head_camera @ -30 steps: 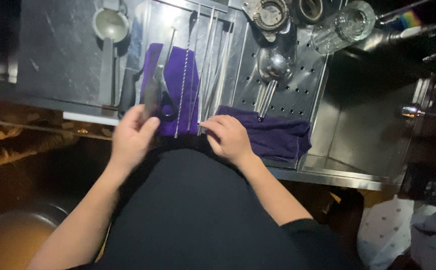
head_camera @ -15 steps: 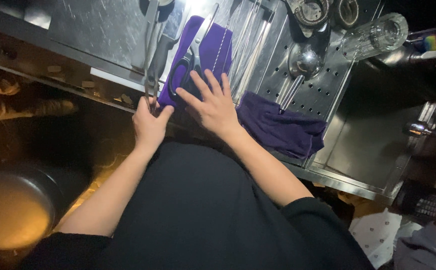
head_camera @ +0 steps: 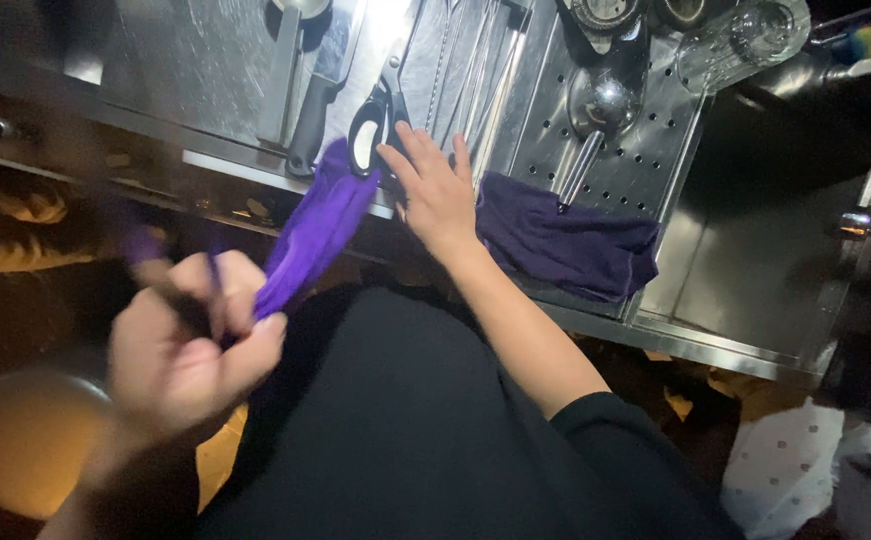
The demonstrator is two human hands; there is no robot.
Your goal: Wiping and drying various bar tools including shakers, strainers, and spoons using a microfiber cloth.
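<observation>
Steel counter (head_camera: 205, 60), two purple cloths (head_camera: 315, 225), one scissors (head_camera: 375, 120)

No packages, labels, signs or screens visible anywhere in the head view; nothing of that kind on the counter or below it.

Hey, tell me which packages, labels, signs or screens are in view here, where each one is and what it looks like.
None can be made out: no package, label, sign or screen shows.
The steel counter holds only tools, black-handled scissors and a metal ladle.
The left hand grips a bright purple cloth; the right hand rests by a dark purple cloth.
</observation>
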